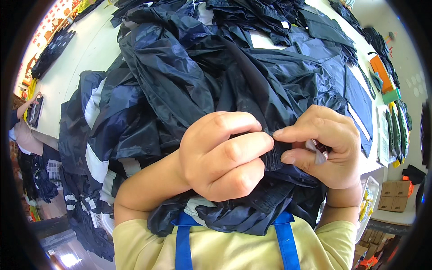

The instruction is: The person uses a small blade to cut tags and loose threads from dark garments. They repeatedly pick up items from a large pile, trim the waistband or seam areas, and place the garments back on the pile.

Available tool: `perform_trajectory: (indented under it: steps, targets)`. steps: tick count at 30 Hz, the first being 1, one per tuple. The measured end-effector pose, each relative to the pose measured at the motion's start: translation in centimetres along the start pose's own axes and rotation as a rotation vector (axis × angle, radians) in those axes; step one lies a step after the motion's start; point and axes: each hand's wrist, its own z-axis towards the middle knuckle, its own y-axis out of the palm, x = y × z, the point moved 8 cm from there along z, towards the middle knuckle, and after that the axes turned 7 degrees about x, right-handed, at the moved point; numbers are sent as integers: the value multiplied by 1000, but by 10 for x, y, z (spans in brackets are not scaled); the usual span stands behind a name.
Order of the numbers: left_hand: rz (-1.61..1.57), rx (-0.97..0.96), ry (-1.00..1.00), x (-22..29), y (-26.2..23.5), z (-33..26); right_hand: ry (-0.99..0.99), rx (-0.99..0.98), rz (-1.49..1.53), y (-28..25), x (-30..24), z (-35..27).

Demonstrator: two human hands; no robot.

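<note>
— What did you see of the hands at that moment?

— From my remote seat, I saw the left hand [222,155] curled into a fist, its grip clamped on a fold of the dark navy garment [252,90], which lay bunched against the person's chest and spread up over the heap on the counter [90,49].

— And the other one?

— The right hand [326,148] sat just beside it, forefinger tip touching the left knuckles. Its grip was pinched together on a small clear-and-dark tool [318,149]; I could not tell what kind. The same cloth ran under both hands.

— Anything else around?

— More dark garments with white stripes [92,105] hung off the counter's left edge. Blue apron straps [183,243] crossed a yellow shirt below. Another person's hand [35,96] showed far left, and cardboard boxes [393,195] stood low right.
</note>
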Motion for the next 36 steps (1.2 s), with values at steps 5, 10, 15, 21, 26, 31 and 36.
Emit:
perform_trajectory:
  steps: [5,10,15,21,26,31,36]
  targets:
    - [-41,39,11,-1,-1,-4,-59,-34,75,4,0,1]
    - [-65,34,60,0,-2,-5,-123,-64,-39,10,-4,-1]
    - [-56,13,80,2,-3,-3,-18,-34,215,2,8,-3]
    - [-42,18,92,1,-1,-3,317,225,614,-13,33,-25]
    - [-49,24,68,0,-3,-3,348,147,241,-33,35,-40]
    - [-38,22,68,0,-3,-5,189,87,-37,-30,23,-36]
    - [-46,26,83,0,-2,-6,148,13,15,-22,22,-29]
